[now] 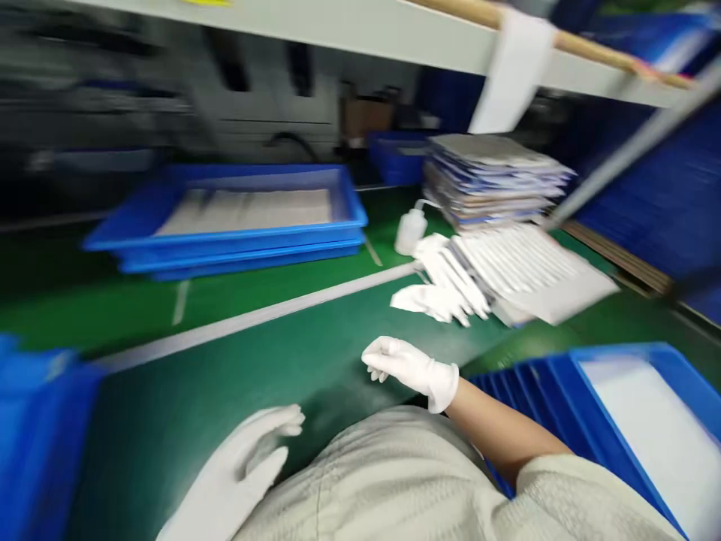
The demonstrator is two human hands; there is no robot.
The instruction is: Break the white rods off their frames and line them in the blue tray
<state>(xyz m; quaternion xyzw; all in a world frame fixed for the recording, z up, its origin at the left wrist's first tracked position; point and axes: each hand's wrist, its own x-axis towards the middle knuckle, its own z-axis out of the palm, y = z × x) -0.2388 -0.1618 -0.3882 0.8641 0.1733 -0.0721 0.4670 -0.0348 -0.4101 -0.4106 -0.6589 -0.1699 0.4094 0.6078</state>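
My left hand (239, 462), in a white glove, hovers over the near part of the green tabletop. Its thumb stands apart from the fingers and nothing lies between them. My right hand (402, 364), also gloved in white, is in front of my body with its fingers curled in together; no object shows in it. Beyond the right hand, a heap of white gloves (444, 282) lies on the green work surface (315, 323). The gloves touch a stack of papers topped by a ridged white sheet (515, 259).
Stacked blue trays (242, 244) stand at the back left, more blue trays (39, 436) at the left edge. At my right are blue trays (563, 383) with a white sheet. A squeeze bottle (411, 229) stands before a tall pile (496, 180). A shelf beam (338, 34) crosses above.
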